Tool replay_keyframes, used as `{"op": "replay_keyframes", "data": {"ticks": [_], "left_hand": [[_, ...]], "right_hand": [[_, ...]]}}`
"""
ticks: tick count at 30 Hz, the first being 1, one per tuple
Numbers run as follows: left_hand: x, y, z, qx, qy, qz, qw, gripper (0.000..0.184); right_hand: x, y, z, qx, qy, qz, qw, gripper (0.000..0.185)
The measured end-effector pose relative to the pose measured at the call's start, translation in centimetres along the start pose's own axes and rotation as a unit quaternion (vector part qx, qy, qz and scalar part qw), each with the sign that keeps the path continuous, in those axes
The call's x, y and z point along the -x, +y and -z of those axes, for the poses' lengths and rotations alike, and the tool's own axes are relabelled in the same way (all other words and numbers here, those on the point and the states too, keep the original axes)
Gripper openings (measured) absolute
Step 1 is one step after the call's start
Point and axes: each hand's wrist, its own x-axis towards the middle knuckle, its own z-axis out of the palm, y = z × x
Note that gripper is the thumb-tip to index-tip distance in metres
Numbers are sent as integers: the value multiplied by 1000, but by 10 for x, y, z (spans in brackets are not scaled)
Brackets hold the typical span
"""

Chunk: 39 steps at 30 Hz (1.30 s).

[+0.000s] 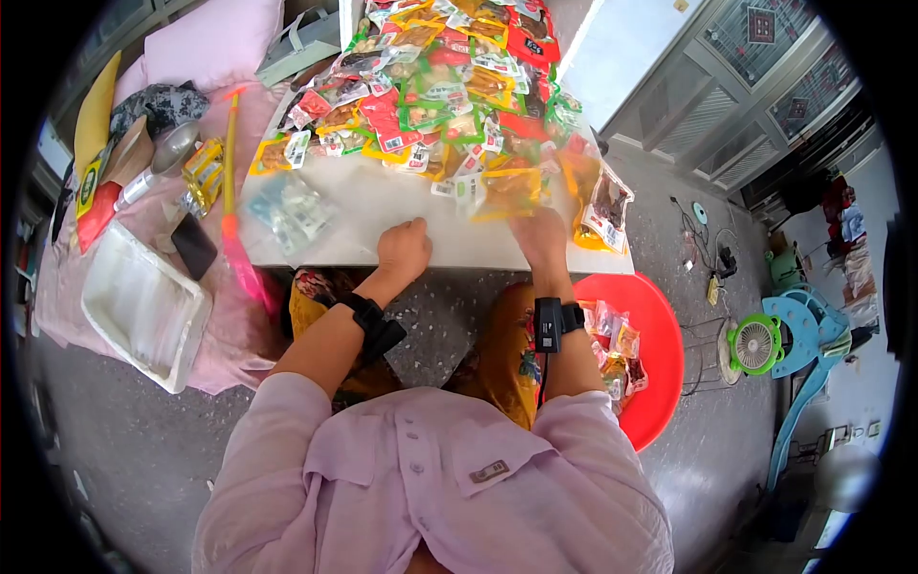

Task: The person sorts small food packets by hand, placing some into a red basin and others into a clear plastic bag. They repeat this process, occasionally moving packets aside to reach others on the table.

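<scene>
My left hand (404,249) is curled into a fist at the front edge of the white table (373,201), with nothing visible in it. My right hand (542,234) has its fingers on a yellow-edged clear food packet (510,194), blurred by motion; the packet hides the fingertips. Just right of that hand lies a packet of dark food (605,212) at the table's corner. Beyond both hands spreads a heap of sealed snack packets (430,91) with red, yellow and green edges. Left of my left hand are some clear plastic bags (292,212).
A red basin (660,383) holding several packets stands on the floor to the right. On the pink cloth at left are a white foam box (134,325), a dark phone-like object (194,246) and a yellow-and-pink stick (230,182). A green fan (755,344) is farther right.
</scene>
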Motion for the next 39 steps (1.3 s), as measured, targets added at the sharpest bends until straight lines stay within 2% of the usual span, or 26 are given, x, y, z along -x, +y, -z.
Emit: {"op": "replay_keyframes", "data": {"ticks": [2,10,14,23,32,36,39], "left_hand": [[-1,0,2,-1,-13,18,1000,8],[-4,8,1,32,-54,91,994,11],[-4,13,1,34,-66,99,992,12],[-6,17,1,36,-56,120,991,15],[-1,26,0,35,-55,81,995,13],[0,32,2,44,-58,73,995,12],[0,31,3,47,-58,59,995,12]], "right_hand": [[17,-3,-6,-111,51,-66,990,10],[48,11,8,-91,63,-141,984,9],[55,8,2,-57,74,-161,982,9],[62,1,-5,-31,100,-180,978,13],[56,35,-21,-121,96,-128,980,14],[63,52,-38,-69,77,-106,989,13],[68,41,-51,21,91,-186,978,11]]}}
